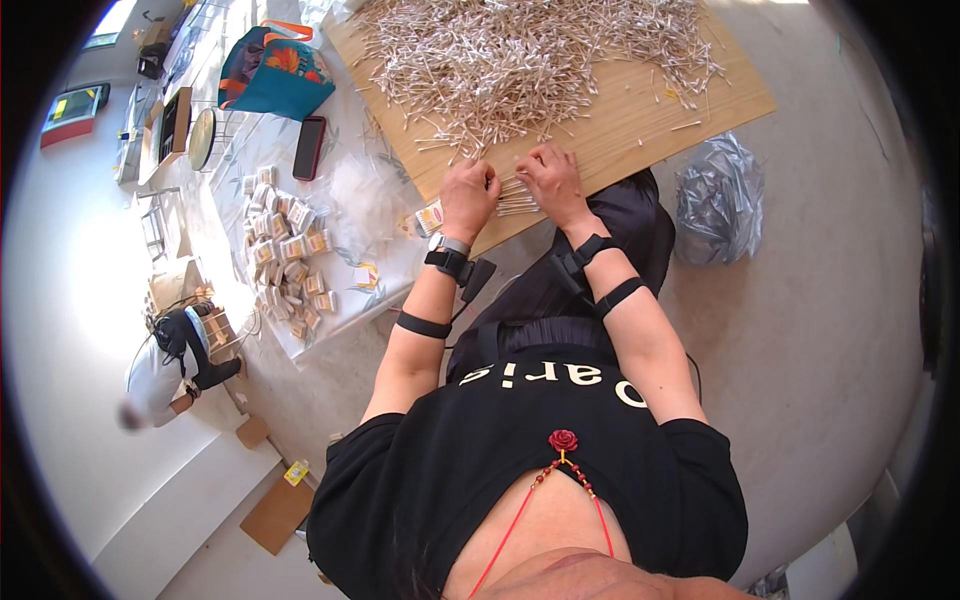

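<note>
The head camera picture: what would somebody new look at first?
Probably the big heap of cotton swabs on the wooden board, at the top. Just below it, the left hand and right hand are at a small row of swabs near the board's edge. The bright teal bag at upper left stands out too.

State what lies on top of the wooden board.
A heap of cotton swabs covers much of the wooden board, with loose ones around it. More swabs show between the left hand and right hand. Wood beneath the heap is hidden.
</note>
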The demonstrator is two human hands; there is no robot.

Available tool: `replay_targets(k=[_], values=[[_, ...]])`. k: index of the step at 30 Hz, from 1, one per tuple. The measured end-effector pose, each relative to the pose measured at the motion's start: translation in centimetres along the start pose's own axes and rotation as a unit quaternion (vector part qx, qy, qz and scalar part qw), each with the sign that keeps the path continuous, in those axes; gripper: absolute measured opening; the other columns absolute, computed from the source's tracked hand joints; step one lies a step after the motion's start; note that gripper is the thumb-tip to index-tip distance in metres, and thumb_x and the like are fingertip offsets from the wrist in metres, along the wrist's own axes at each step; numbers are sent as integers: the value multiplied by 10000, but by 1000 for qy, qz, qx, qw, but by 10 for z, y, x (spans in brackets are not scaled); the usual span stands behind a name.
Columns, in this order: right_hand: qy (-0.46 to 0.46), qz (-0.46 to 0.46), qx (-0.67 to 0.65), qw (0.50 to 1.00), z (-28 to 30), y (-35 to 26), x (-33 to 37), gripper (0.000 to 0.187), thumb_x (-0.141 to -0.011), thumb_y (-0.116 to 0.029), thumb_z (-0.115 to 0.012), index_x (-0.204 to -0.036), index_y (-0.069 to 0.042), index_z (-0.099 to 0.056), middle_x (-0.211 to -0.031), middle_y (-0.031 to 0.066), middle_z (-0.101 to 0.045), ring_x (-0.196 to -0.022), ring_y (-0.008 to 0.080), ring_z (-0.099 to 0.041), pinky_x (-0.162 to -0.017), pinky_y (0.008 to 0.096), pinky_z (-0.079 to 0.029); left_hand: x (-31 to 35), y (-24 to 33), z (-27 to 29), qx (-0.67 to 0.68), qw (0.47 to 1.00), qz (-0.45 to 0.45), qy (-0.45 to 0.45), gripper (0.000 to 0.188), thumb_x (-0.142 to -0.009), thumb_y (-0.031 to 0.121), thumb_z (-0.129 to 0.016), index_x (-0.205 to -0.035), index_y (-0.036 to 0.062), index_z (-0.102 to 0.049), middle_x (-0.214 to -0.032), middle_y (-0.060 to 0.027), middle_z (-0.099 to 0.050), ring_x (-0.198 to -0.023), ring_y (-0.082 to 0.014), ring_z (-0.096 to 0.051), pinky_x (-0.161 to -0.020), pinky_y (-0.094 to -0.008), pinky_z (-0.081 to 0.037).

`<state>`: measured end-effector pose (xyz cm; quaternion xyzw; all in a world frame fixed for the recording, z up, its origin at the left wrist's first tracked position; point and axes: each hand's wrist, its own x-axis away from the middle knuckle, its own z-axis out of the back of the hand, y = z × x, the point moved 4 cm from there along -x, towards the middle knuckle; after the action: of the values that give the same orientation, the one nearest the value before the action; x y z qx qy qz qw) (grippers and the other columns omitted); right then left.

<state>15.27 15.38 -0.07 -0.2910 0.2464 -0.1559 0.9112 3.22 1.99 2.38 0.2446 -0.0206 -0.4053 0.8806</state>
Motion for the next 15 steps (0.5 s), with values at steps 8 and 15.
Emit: replay_targets(k=[8, 15], values=[[12, -12, 15, 1000, 0, 2, 0, 207, -870, -180, -790, -1066, -129, -747, -1043, 51, -643, -1071, 262, -624, -952, 432, -432, -9, -15, -1, 10, 995, 101, 24, 177, -858, 227, -756, -933, 75, -707, -910, -140, -700, -889, -363, -694, -777, -488, -546], [10, -19, -5, 1000, -2, 3, 0, 121, -885, -188, -780, -985, -131, -743, -1013, 41, -643, -1048, 256, -626, -939, 426, -428, -10, -26, -5, 2, 993, 121, 6, 152, -858, 212, -740, -892, 72, -691, -905, -131, -701, -866, -364, -694, -768, -483, -546]])
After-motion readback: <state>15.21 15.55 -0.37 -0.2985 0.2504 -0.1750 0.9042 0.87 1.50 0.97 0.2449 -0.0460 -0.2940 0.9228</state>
